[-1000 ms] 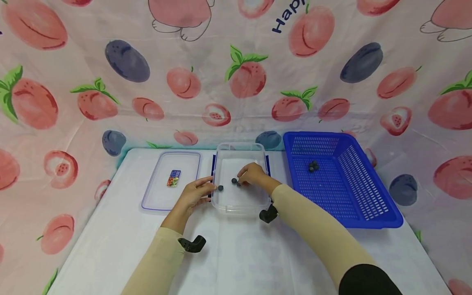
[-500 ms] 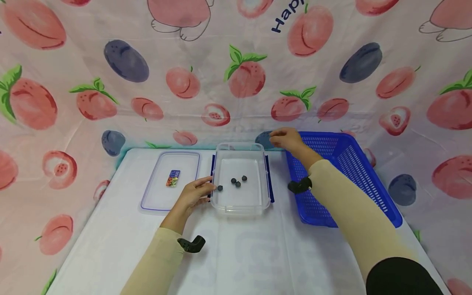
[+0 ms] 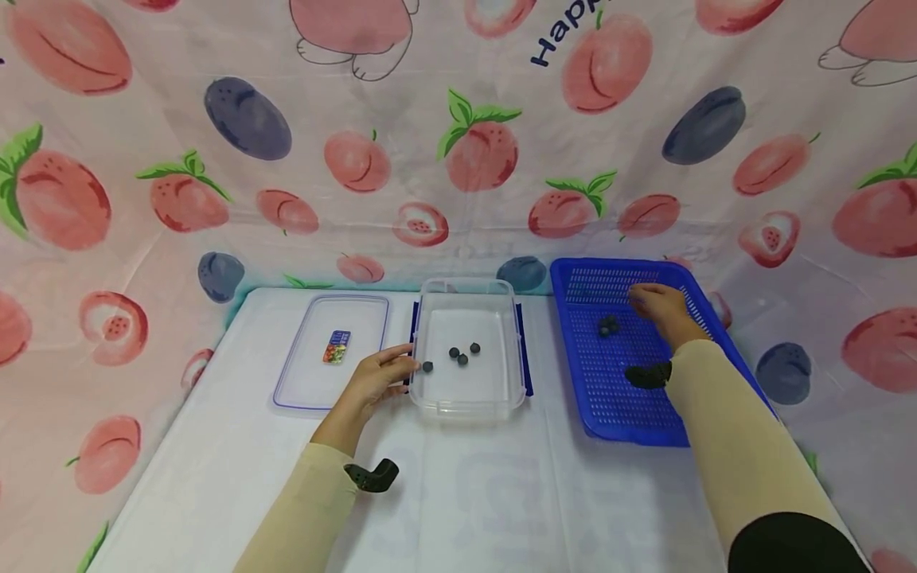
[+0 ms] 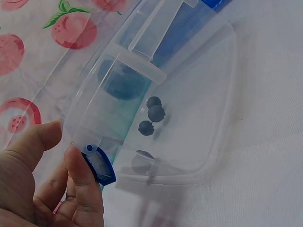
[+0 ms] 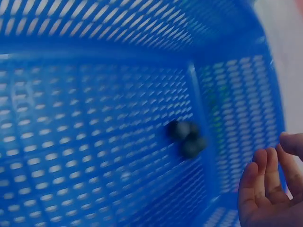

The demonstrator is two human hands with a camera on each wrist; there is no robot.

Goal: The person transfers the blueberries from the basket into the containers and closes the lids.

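Lid: a flat, see-through rectangular plastic lid with a blue edge line (image 3: 371, 318) lies at far left on the white-covered counter (image 3: 458, 493), a colourful sticker (image 3: 337, 348) on it.
Left-hand grip (image 3: 372, 378): released; its fingertips rest against the container's left side, beside a blue latch (image 4: 99, 166). Steadying it well, I judge, takes light, even pressure, enough to stop sliding without tipping it.
Container: a clear rectangular plastic box with blue side latches (image 3: 469, 407) stands uncovered at the middle, right of the lid.
Berries in the container: four small, round, dark blue-black berries (image 3: 454, 352); three sit in a loose group around the middle, one lies apart by the left wall. They look whole, matt and alike in size.
Basket: a blue rectangular plastic basket with slotted walls (image 3: 575, 358) stands on the right.
Berries in the basket: a small huddle of dark, round, dusky-blue berries (image 3: 607, 325) lies on the floor of the basket towards its far left; they touch one another and blur in the right wrist view, so I cannot count them surely.
Right-hand grip (image 3: 662, 309): released, with nothing seen in it; it hovers over the basket's far part, right of the huddle and apart from it. Good handling would likely mean coming down from above, taking one berry from the huddle's edge, and pinching softly, since such berries may roll or bruise.
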